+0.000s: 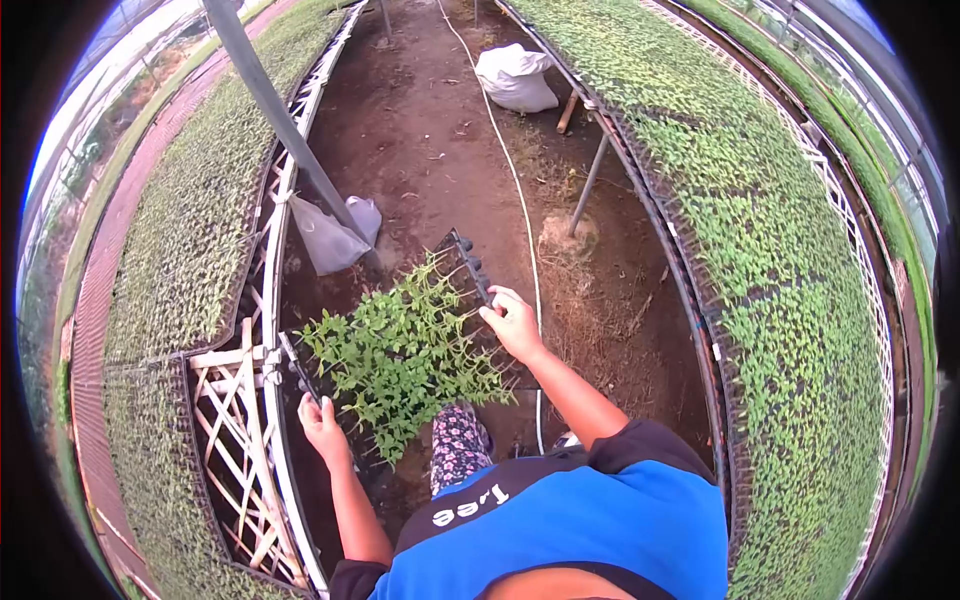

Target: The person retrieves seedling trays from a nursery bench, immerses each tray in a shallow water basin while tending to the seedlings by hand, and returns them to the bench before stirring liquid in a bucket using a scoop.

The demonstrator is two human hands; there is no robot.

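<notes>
Between my hands is a black seedling tray [470,265] full of leafy green seedlings [400,345], held over the dirt aisle in front of my legs. My left hand [325,432] grips the tray's left edge, its fingers curled at the rim. On the opposite side, my right hand [512,322] closes on the right edge, where the dark undersides of the cells show. The tray looks tilted, and the plants hide most of its surface.
Left of me, a bench of seedlings [190,230] has a bare gap showing white lattice slats [235,430]. Another seedling bench [790,300] runs along the right. A slanted grey post [285,125], plastic bag [325,235], white sack [517,78] and pale hose [515,180] are around the aisle.
</notes>
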